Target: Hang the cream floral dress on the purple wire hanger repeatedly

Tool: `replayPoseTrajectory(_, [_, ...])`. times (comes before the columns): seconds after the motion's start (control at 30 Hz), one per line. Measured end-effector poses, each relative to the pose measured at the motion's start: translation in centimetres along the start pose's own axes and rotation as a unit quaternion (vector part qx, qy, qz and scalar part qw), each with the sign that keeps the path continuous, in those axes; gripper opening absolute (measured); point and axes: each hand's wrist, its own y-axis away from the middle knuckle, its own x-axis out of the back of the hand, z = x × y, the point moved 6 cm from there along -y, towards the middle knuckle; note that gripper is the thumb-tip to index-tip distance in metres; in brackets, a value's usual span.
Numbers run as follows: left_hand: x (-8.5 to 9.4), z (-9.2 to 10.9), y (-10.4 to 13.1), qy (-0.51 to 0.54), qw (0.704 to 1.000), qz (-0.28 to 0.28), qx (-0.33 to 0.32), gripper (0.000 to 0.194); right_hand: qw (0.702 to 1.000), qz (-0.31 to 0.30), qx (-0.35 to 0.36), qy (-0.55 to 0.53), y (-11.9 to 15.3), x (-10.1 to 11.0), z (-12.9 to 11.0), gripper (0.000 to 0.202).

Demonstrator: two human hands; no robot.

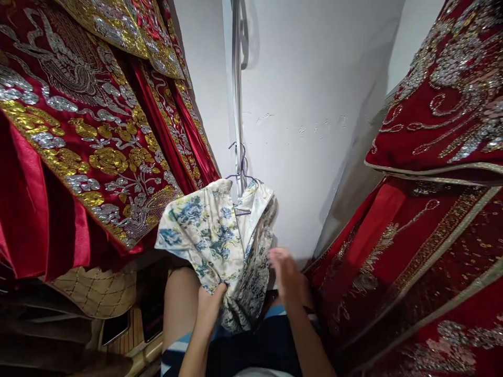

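Note:
A white blouse with blue and green flower print hangs in front of me on a thin purple hanger. The hanger is hooked at the lower end of a pale vertical strap or pole. Low on the blouse, its left front is gripped by my left hand, thumb on top of the cloth. My right hand is raised just right of the blouse, apart from it and slightly blurred. Its fingers are loosely stretched, and nothing shows in them. The blouse's lower part is bunched and shadowed above my lap.
Red garments with gold and silver embroidery hang close on the left. A red beaded dress crowds the right side. Behind stands a white wall. At lower left are a quilted tan item and a dark phone-like slab.

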Motion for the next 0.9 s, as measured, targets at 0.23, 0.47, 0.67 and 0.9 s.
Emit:
replayPoseTrajectory(0.23, [-1.6,-0.8,0.4,0.034,0.997,-0.068,0.024,0.034,0.949,-0.312,-0.019,0.040,2.4,-7.9,-0.3,0.038])
replayPoseTrajectory(0.47, [1.6,0.9,1.8,-0.063,0.945,0.224,-0.230,0.048,0.963,-0.252,-0.082,-0.054,1.9,-5.5,-1.2,0.030])
replayPoseTrajectory(0.67, [-5.6,0.5,3.8,-0.137,0.961,-0.070,-0.230,0.022,0.954,-0.269,-0.106,-0.078,2.9,-6.1,-2.0,0.020])
replayPoseTrajectory(0.9, [-7.2,-0.4,2.9,-0.200,0.939,-0.201,-0.196,0.022,0.949,-0.235,-0.160,-0.133,-0.9,-4.5,-3.7,0.032])
